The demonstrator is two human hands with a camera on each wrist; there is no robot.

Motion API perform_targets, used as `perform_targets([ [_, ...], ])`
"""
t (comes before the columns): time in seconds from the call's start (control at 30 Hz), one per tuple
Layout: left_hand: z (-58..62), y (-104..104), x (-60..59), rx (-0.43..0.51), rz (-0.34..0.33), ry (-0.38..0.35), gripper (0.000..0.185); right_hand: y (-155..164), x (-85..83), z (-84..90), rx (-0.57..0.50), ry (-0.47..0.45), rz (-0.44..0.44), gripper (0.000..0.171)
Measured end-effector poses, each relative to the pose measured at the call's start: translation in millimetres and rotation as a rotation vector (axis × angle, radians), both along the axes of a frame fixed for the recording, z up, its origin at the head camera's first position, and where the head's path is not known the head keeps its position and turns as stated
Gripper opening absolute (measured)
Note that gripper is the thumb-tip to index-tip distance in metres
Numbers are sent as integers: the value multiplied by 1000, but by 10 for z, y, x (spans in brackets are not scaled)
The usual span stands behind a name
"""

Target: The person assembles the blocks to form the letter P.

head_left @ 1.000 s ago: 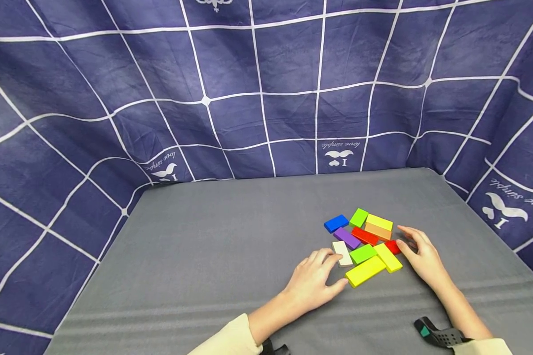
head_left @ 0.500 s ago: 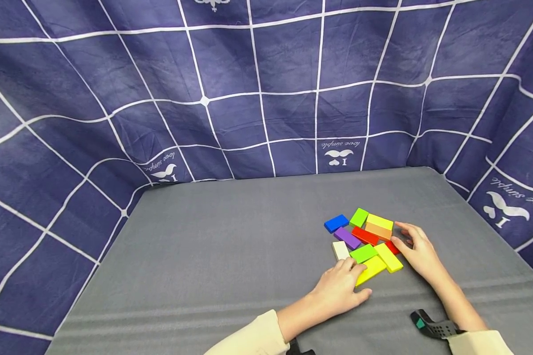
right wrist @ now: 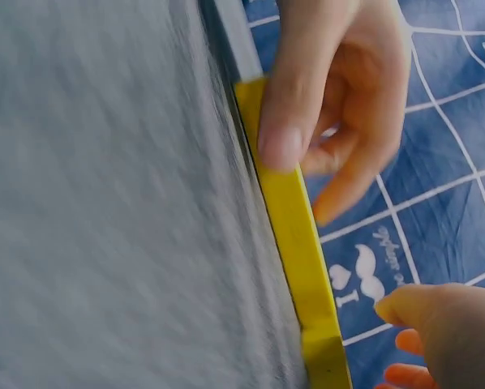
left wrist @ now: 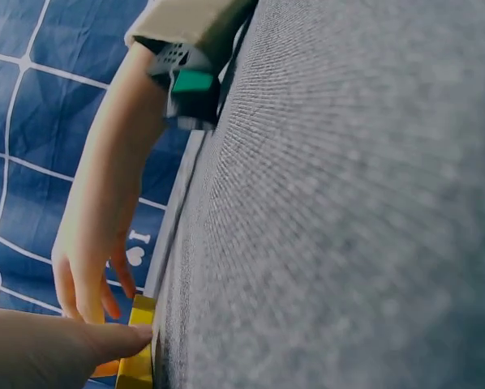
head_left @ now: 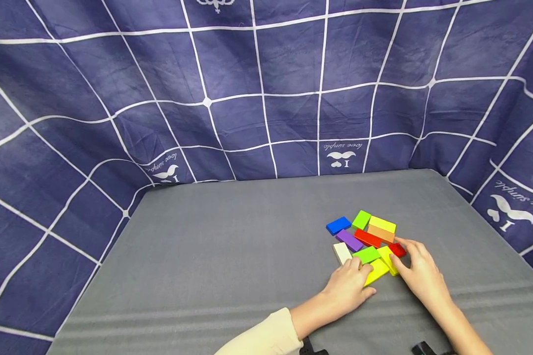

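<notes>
Head view: blocks (head_left: 366, 241) clustered at 4 o'clock on grey surface (head_left: 231, 256), flat, unstacked, nothing sorted yet. Roughly 10 counted: 3 yellow, 2 green, 2 red, 1 blue, 1 purple, 1 cream, plus 1 orange. Left hand (head_left: 348, 288) pinching yellow block (head_left: 376, 271); right hand (head_left: 422, 276) fingers relaxed, touching second yellow block (head_left: 387, 257).

Left wrist view: thumb on yellow edge.

Right wrist view: same grip, 12 o'clock.

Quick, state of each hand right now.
Left hand: grips the long yellow block, thumb on its near edge.
Right hand: fingers rest against the block cluster's right side; grip cannot be told.
</notes>
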State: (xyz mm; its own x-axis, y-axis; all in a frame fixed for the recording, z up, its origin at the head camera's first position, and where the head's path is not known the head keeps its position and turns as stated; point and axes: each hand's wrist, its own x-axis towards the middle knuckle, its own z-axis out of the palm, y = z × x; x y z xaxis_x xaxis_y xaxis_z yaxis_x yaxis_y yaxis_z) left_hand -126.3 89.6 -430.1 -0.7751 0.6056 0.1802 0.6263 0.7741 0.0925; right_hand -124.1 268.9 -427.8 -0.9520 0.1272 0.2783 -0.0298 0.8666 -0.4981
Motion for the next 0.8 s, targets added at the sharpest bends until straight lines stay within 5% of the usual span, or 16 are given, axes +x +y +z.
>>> perform_targets([
  [0.37,39,-91,-36,38,-65,-25,34,-32,96,-83,-10,-2,27,40],
  [0.8,107,-739,-48,204,13,42,33,-69,73,-119,61,-71,-3,50],
])
